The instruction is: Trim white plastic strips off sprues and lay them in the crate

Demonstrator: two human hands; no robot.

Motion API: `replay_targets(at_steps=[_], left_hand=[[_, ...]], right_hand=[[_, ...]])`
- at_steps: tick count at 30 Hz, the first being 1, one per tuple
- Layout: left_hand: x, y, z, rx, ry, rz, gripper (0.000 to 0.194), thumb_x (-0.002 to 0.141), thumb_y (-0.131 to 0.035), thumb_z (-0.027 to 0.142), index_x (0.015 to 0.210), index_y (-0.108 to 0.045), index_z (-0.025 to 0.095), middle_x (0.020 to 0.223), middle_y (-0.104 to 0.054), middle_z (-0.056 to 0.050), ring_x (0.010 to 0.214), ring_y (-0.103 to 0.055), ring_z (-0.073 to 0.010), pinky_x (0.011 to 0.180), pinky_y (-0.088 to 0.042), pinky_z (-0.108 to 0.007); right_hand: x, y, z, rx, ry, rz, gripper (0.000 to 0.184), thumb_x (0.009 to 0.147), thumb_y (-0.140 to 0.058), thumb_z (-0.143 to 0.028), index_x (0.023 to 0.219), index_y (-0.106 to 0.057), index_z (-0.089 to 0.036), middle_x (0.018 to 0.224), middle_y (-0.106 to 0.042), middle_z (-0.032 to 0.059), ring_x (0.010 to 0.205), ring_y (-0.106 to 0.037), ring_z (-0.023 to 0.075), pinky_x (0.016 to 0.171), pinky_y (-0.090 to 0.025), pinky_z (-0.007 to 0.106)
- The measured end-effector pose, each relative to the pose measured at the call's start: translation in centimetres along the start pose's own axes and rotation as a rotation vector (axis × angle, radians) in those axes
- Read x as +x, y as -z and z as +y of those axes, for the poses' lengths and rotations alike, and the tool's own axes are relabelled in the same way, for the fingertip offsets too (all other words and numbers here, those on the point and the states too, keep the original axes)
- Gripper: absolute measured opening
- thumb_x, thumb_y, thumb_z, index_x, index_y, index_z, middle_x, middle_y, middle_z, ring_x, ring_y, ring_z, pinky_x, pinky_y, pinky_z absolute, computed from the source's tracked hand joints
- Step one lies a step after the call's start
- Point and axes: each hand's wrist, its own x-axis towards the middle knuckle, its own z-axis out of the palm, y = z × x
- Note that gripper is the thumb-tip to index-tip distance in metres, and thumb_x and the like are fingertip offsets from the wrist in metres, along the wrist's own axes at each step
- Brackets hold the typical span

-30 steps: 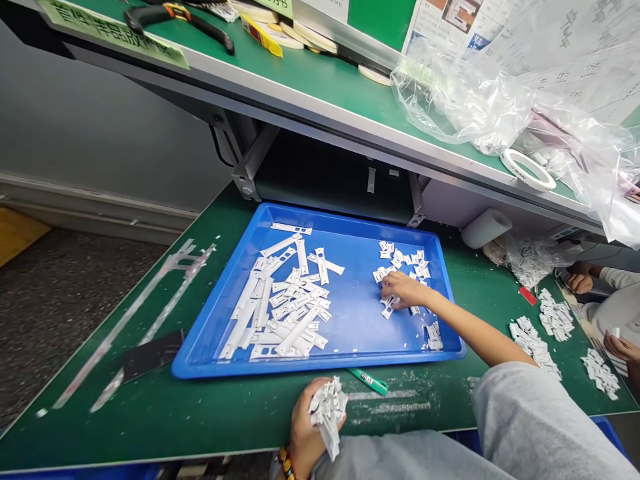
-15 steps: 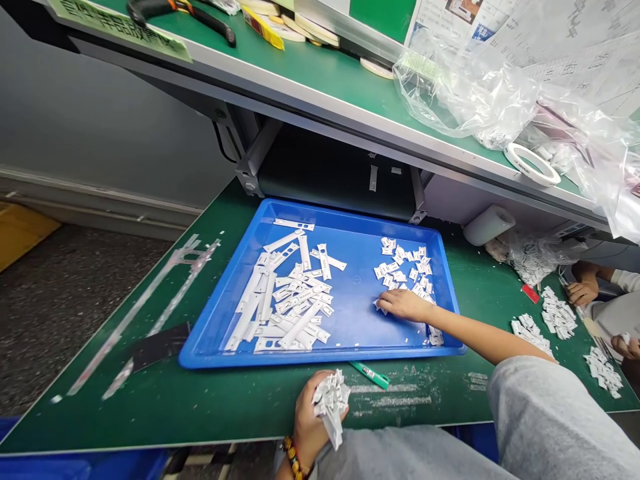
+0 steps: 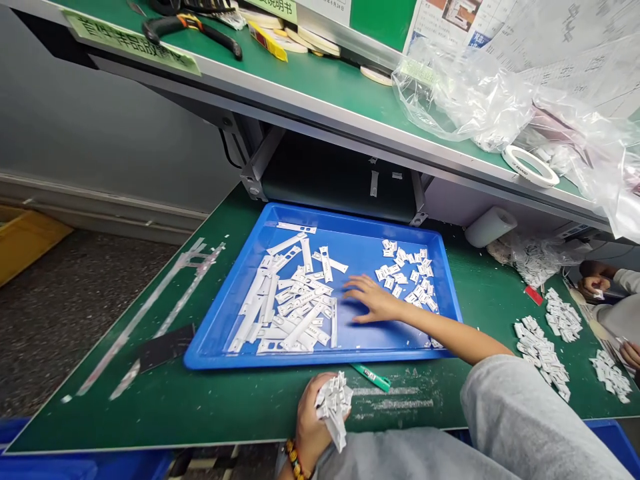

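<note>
My left hand (image 3: pixel 311 417), with a beaded bracelet at the wrist, is closed around a bunch of small white pieces (image 3: pixel 334 403) below the tray's near edge. My right hand (image 3: pixel 373 300) is held over the middle of the blue tray (image 3: pixel 230 361), fingers spread and holding nothing. Its fingertips point left toward a heap of long white strips (image 3: pixel 300 303), some with cut-out holes. One strip (image 3: pixel 334 322) lies along the heap's right edge, near the fingers. Small white pieces (image 3: pixel 397 277) are scattered in the tray's right part, beyond my right hand and forearm.
A green marker-like tool (image 3: pixel 371 377) lies before the tray. Piles of small white pieces (image 3: pixel 543 357) sit at right, near another person's hand (image 3: pixel 593 283). Overhead, a shelf (image 3: pixel 300 80) carries pliers (image 3: pixel 190 30), a tape roll (image 3: pixel 530 165) and plastic bags (image 3: pixel 465 93).
My right hand has moved left from the small pieces and its fingers have spread. A strip now lies at the heap's right edge. My left hand still holds its bunch.
</note>
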Motion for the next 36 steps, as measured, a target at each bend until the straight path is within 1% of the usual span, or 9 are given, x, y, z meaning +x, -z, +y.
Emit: replay_targets(at_steps=[3, 8, 10, 12, 16, 20, 24, 30, 36], left_hand=[[0.0, 0.0, -0.1, 0.007, 0.006, -0.003, 0.035, 0.063, -0.069, 0.023, 0.098, -0.065, 0.019, 0.091, -0.074, -0.006, 0.079, -0.072, -0.0250, 0.073, -0.062, -0.037], [0.2, -0.1, 0.1, -0.004, -0.053, 0.003, 0.035, 0.063, -0.069, 0.022, 0.098, -0.064, 0.019, 0.090, -0.073, -0.007, 0.077, -0.072, -0.0240, 0.071, -0.062, -0.036], [0.4, -0.1, 0.3, -0.006, -0.083, 0.011, 0.036, 0.063, -0.069, 0.022, 0.099, -0.064, 0.019, 0.089, -0.073, -0.006, 0.076, -0.072, -0.0235, 0.070, -0.062, -0.036], [0.6, 0.0, 0.5, -0.008, -0.091, 0.001, 0.036, 0.062, -0.069, 0.021, 0.098, -0.064, 0.019, 0.088, -0.073, -0.006, 0.076, -0.072, -0.0233, 0.069, -0.062, -0.035], [0.6, 0.0, 0.4, -0.009, -0.057, -0.031, 0.033, 0.065, -0.068, 0.023, 0.097, -0.065, 0.018, 0.091, -0.074, -0.008, 0.080, -0.073, -0.0247, 0.072, -0.062, -0.037], [0.2, -0.2, -0.2, -0.033, 0.016, -0.030, 0.038, 0.066, -0.068, 0.026, 0.102, -0.064, 0.017, 0.105, -0.074, -0.013, 0.088, -0.074, -0.0278, 0.076, -0.063, -0.040], [0.3, -0.1, -0.4, -0.052, 0.005, -0.028, 0.041, 0.063, -0.070, 0.023, 0.103, -0.064, 0.017, 0.095, -0.076, -0.010, 0.080, -0.075, -0.0265, 0.072, -0.064, -0.038], [1.1, 0.5, 0.1, -0.065, -0.063, -0.076, 0.045, 0.061, -0.068, 0.019, 0.105, -0.064, 0.019, 0.096, -0.077, -0.007, 0.079, -0.075, -0.0239, 0.072, -0.064, -0.035], [0.8, 0.4, -0.7, -0.046, -0.014, -0.121, 0.043, 0.060, -0.069, 0.018, 0.102, -0.061, 0.019, 0.085, -0.077, -0.004, 0.071, -0.074, -0.0224, 0.068, -0.063, -0.034]], right_hand=[[-1.1, 1.2, 2.1, -0.304, -0.103, -0.193, 0.053, 0.071, -0.078, -0.035, 0.117, -0.061, -0.017, 0.138, -0.047, 0.0174, 0.140, -0.028, 0.0365, 0.113, -0.023, 0.058], [-3.1, 4.7, 6.4, -0.440, -0.397, -0.369, 0.024, 0.064, -0.083, -0.023, 0.083, -0.069, -0.018, 0.101, -0.065, 0.0122, 0.104, -0.057, 0.0294, 0.093, -0.044, 0.043], [-2.7, 5.9, 7.6, -0.439, -0.408, -0.340, 0.024, 0.066, -0.083, -0.030, 0.083, -0.069, -0.018, 0.095, -0.066, 0.0095, 0.099, -0.059, 0.0277, 0.095, -0.042, 0.044], [-1.7, 6.5, 8.6, -0.449, -0.402, -0.254, 0.029, 0.079, -0.073, -0.036, 0.101, -0.068, -0.018, 0.112, -0.064, 0.0118, 0.113, -0.053, 0.0291, 0.103, -0.033, 0.047], [0.4, 6.9, 10.6, -0.397, -0.451, -0.110, 0.050, 0.092, -0.055, -0.035, 0.138, -0.047, -0.018, 0.148, -0.041, 0.0151, 0.138, -0.032, 0.0284, 0.113, -0.021, 0.048], [-0.3, 8.2, 13.2, -0.320, -0.598, -0.178, 0.042, 0.080, -0.069, -0.031, 0.120, -0.063, -0.018, 0.128, -0.059, 0.0122, 0.121, -0.049, 0.0285, 0.101, -0.038, 0.039], [-2.7, 10.1, 14.4, -0.250, -0.702, -0.283, 0.030, 0.071, -0.078, -0.041, 0.094, -0.074, -0.021, 0.096, -0.071, 0.0026, 0.095, -0.062, 0.0219, 0.086, -0.045, 0.026], [-5.1, 9.3, 14.1, -0.340, -0.853, -0.074, 0.045, 0.102, -0.032, -0.044, 0.132, -0.055, -0.021, 0.140, -0.050, 0.0143, 0.128, -0.044, 0.0288, 0.106, -0.032, 0.043], [-6.4, 7.2, 12.9, -0.343, -0.875, -0.070, 0.042, 0.100, -0.040, -0.042, 0.120, -0.062, -0.013, 0.121, -0.056, 0.0207, 0.117, -0.051, 0.0325, 0.099, -0.038, 0.045]])
